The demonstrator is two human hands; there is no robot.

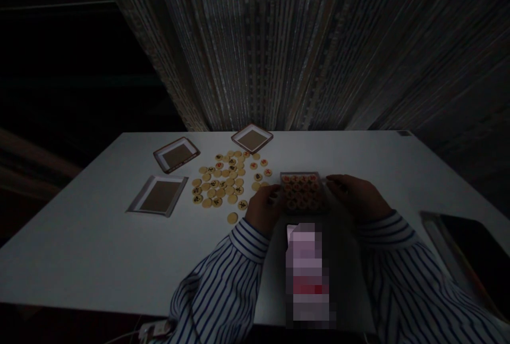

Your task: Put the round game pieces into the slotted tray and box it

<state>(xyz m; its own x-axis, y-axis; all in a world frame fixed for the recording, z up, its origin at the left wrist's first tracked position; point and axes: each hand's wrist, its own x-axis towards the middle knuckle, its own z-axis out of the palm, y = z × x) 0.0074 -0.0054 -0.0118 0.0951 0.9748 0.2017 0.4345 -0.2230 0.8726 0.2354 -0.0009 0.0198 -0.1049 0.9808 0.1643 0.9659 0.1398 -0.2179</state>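
Near front of white table: small tray packed with round game pieces, flanked by both hands. Left hand curled against tray's left side; right hand half-closed, fingertips at right rim (firm grip or mere touch: cannot tell, light too dim). Loose pieces scattered just left, three flat trays beyond.

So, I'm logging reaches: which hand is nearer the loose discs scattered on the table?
Left. The left hand rests just right of the loose discs, at the left edge of the filled tray; the right hand is at its right edge, farther away.
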